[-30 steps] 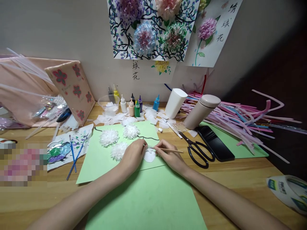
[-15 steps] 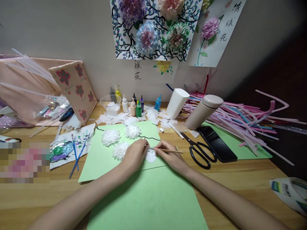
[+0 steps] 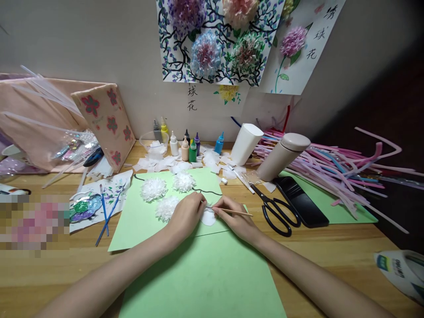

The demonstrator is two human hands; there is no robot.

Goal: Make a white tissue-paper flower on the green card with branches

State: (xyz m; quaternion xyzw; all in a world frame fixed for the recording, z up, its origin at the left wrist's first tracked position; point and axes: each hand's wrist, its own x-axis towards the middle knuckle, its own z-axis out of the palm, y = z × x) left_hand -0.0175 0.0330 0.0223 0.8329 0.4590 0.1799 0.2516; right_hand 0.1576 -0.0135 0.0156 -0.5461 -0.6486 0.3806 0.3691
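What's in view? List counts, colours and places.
Wooden stick: 1, tan, centre
Disc: 1, white, centre
Fluffy flowers: 3, white, left of centre
Sheets: 3, green, centre and right
Scissors: 1, black-handled, right
Phone: 1, black, right
Tumbler: 1, beige, rear right
Container: 1, white, beside tumbler
Pipe cleaners: many, mostly pink, right
Bottles: 8+, mixed, rear
Bowl: 1, clear, rear
Scraps: many, white, around bottles
Brushes: 2, blue, crossed, left
Palette: 1, multicoloured, left
Panel: 1, flowered peach, rear left
Pictures: 3+, multicoloured, wall
Tape roll: 1, white-green, right edge
Table: 1, brown, beneath
Left hand: 1, bare, by disc
Right hand: 1, bare, gripping stick
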